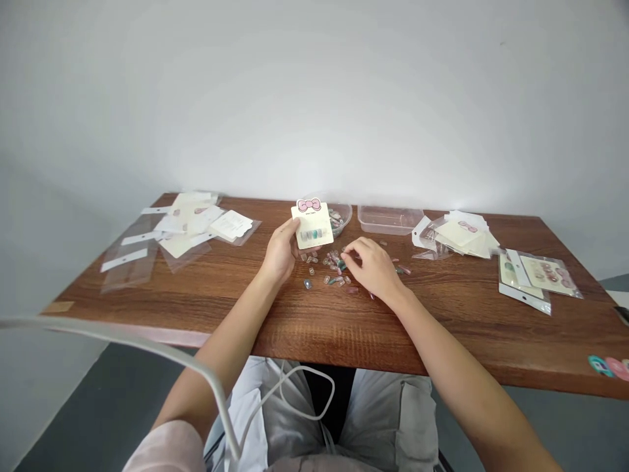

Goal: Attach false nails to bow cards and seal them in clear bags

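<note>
My left hand (280,252) is shut on a cream backing card (312,226), which stands tilted up with a pink bow at its top and a row of press-on nails stuck on it. My right hand (374,267) hovers at the edge of a scatter of loose press-on nails (331,270) on the wooden table (442,308). Its fingertips reach down among them, and I cannot tell whether they pinch a nail. Behind the card sits a transparent bowl (340,217) holding more nails, partly hidden by the card.
A transparent plastic tray (390,219) stands at the back. Loose cards and plastic bags (189,229) lie to the left, more cards and bags (459,236) to the right, and bagged nail cards (538,278) at the right. A white cable (142,339) crosses the near left.
</note>
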Motion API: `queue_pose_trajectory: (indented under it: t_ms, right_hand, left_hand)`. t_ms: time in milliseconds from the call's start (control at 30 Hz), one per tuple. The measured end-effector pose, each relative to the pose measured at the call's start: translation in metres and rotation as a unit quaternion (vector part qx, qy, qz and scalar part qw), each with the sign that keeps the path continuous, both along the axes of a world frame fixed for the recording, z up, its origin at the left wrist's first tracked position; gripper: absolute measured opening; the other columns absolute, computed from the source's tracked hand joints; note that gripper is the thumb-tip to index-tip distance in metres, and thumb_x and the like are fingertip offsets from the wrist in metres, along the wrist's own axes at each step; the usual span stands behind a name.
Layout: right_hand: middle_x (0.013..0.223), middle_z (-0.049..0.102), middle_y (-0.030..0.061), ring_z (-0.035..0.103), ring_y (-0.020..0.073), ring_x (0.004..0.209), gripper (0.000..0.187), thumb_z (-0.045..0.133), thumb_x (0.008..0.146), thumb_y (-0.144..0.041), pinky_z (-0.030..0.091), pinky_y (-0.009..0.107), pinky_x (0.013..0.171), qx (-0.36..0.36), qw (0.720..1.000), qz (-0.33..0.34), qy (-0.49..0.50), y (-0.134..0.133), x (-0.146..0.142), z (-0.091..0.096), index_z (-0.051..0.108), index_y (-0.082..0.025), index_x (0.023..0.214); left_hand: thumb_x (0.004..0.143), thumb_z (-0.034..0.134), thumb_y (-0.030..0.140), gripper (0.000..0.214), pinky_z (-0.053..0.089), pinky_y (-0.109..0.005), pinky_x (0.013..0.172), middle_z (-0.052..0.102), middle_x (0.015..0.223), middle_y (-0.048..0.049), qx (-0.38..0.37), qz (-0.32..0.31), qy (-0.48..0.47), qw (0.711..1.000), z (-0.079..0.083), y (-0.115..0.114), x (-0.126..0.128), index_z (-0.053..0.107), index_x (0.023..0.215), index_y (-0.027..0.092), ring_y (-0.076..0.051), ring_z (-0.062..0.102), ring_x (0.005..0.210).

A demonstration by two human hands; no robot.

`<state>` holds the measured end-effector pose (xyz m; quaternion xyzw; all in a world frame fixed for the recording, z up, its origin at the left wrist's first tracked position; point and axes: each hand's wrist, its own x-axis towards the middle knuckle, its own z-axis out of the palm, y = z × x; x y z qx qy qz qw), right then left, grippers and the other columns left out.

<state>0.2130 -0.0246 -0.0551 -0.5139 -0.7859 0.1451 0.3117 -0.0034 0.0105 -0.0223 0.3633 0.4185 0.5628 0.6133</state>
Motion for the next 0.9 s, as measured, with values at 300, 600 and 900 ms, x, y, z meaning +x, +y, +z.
queue_pose_trajectory:
  t_ms: [300,600,900]
  right_hand:
    - [0.108,0.069,0.008,0.063,0.0269,0.105,0.01,0.066,0.097,-0.022,0.048,0.043,0.091,0.001,0.996,0.025,-0.082,0.003,-0.003,-0.011,0.072,-0.022,0.104]
    - [0.106,0.072,0.0074,0.064,0.0272,0.105,0.007,0.074,0.093,-0.023,0.048,0.043,0.092,-0.005,0.996,0.034,-0.084,0.0,-0.007,-0.013,0.074,-0.022,0.1]
    - [0.111,0.075,0.0108,0.065,0.0308,0.108,0.012,0.077,0.091,-0.026,0.052,0.046,0.095,-0.006,0.993,0.043,-0.11,-0.003,-0.009,-0.009,0.078,-0.022,0.103]
  left_hand:
    - [0.089,0.069,0.034,0.032,0.065,-0.038,0.08,0.08,0.099,-0.0131,0.042,-0.03,-0.026,0.998,0.008,0.017,0.026,0.074,0.108,0.009,-0.028,0.076,0.095]
    - [0.081,0.079,0.045,0.036,0.053,-0.029,0.077,0.079,0.092,-0.0083,0.047,-0.037,-0.019,0.998,-0.009,0.01,0.042,0.078,0.095,0.012,-0.022,0.072,0.085]
    - [0.078,0.082,0.051,0.038,0.05,-0.029,0.075,0.074,0.073,-0.0036,0.022,-0.045,-0.008,0.999,-0.002,-0.009,0.042,0.078,0.086,0.014,-0.02,0.068,0.075]
